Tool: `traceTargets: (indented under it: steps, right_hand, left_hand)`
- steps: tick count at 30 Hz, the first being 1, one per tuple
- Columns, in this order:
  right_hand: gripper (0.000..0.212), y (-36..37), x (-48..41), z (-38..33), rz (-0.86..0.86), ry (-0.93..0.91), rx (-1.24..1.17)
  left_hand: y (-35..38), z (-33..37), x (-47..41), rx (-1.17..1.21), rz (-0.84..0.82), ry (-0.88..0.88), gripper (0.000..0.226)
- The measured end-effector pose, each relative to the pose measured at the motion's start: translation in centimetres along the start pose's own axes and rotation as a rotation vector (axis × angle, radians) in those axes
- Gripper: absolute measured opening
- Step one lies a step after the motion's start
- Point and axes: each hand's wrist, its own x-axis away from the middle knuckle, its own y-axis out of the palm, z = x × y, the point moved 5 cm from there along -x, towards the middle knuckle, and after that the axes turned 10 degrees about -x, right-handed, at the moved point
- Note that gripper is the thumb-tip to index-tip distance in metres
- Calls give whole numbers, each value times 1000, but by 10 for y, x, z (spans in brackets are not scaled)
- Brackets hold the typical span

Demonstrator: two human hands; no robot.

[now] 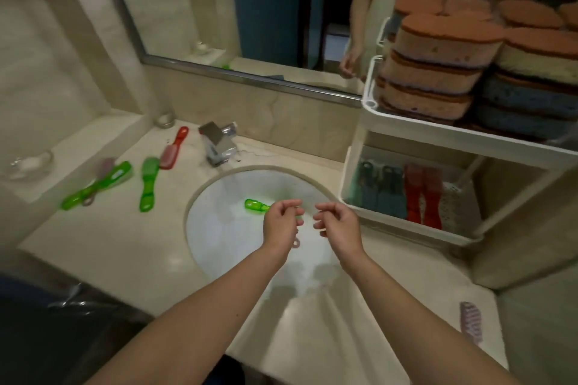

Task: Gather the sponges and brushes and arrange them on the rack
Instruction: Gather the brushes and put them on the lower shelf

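Green brush (256, 205) in the sink (212, 234), head hidden behind the left hand (281, 223), whose curled fingers may or may not grip it. Right hand (337, 225) loosely curled, holding nothing. Marble counter (125, 244); rack (406, 122) of sponges (444, 40), cut off at right.

Glossy translucent plastic brushes (149, 183), porous sponges (438, 53), polished stone counter (131, 241), shiny metal faucet (220, 145)

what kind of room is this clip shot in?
Most likely a bathroom: a round white sink basin set in a beige marble counter, a chrome faucet behind it, and a large metal-framed wall mirror above.
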Motion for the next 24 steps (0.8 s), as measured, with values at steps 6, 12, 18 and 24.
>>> traceTargets:
  steps: [6, 12, 18, 24]
  right_hand:
    - [21, 87, -8, -4, -135, 50, -27]
    - [22, 178, -28, 3, -219, 85, 44]
    - [21, 276, -52, 8, -292, 103, 66]
    - [20, 365, -89, 19, -331, 48, 135]
  left_hand:
    - [-82, -8, -31, 35, 143, -18, 27]
    - [-164, -12, -77, 59, 253, -40, 25]
    - [-250, -21, -135, 44, 331, -71, 23]
    - [-323, -26, -193, -52, 352, -52, 18]
